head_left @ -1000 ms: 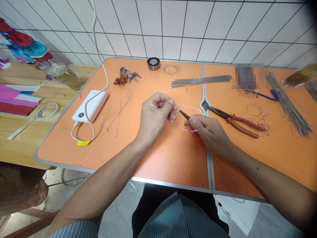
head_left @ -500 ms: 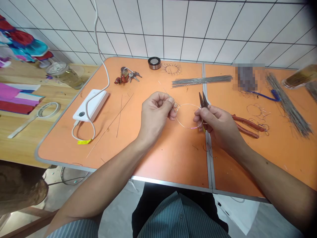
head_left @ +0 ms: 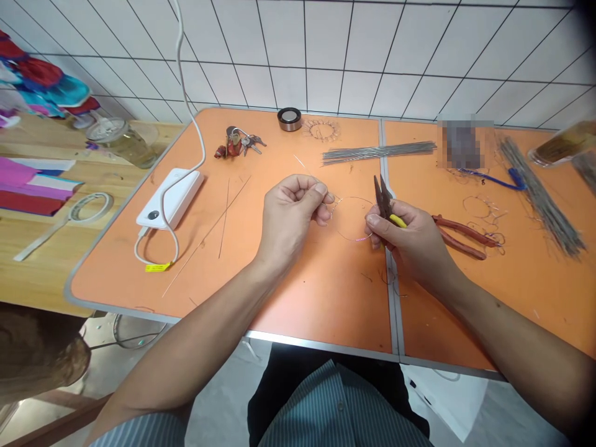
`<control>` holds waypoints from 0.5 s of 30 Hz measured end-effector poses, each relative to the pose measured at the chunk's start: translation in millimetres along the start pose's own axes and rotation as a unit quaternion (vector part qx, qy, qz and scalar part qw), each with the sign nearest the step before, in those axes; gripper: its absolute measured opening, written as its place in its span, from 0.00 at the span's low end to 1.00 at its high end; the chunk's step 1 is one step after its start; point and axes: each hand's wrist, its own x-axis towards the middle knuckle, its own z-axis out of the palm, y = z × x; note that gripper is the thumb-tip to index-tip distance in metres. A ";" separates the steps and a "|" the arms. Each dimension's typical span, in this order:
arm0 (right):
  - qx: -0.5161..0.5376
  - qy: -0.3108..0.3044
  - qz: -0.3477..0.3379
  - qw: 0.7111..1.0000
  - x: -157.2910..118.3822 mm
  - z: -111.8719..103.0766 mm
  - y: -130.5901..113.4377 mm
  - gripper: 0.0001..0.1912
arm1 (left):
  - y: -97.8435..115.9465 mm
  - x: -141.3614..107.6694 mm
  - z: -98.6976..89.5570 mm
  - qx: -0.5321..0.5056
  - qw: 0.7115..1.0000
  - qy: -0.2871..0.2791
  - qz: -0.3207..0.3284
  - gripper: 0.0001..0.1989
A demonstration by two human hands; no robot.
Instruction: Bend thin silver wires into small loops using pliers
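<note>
Rolled a little since the last frame, the right hand now shows the yellow handle of the needle-nose pliers, their dark tips pointing up and clear of the wire. Its grip is clenched around the pliers. The left hand pinches the end of a thin wire loop between thumb and forefinger, and the loop hangs just beside the pliers, above the orange counter, with a short pink-wrapped stretch along its lower edge. A loose wire tail runs out beyond the left hand. Shaping the loop's joined end seems to be the step in hand, and the work appears to call for bringing the tips back to the wire. Right of the loop lie red-handled pliers; left of it, a white power bank with a yellow tag on its cable. No brand or writing can be read on any of these.
</note>
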 end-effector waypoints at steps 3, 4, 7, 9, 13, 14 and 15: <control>-0.026 -0.009 0.001 1.000 0.8 -2.2 1.1 0.14 | -1.4 -0.3 -0.8 0.005 1.000 -0.007 0.011 0.10; -0.033 -0.013 0.002 0.999 0.9 -2.9 0.8 0.14 | -1.5 -0.4 -1.0 0.007 1.000 -0.009 0.014 0.10; -0.042 -0.025 0.007 0.999 0.6 -3.5 -1.8 0.16 | -1.2 -1.0 -1.4 0.017 0.999 -0.015 0.029 0.10; -0.035 -0.030 0.008 0.999 0.1 -2.9 -3.6 0.15 | -0.7 -1.7 -1.6 0.032 0.999 -0.012 0.039 0.11; -0.013 -0.031 -0.004 0.999 -0.2 -1.3 -4.0 0.15 | -0.7 -1.8 -1.7 0.048 0.998 0.008 0.042 0.11; -0.015 -0.032 -0.005 0.999 -0.1 -1.2 -3.6 0.15 | -0.8 -1.5 -1.6 0.045 0.998 0.012 0.040 0.11; -0.018 -0.032 -0.007 0.999 0.0 -1.3 -3.0 0.15 | -0.7 -1.1 -1.4 0.040 0.998 0.014 0.036 0.11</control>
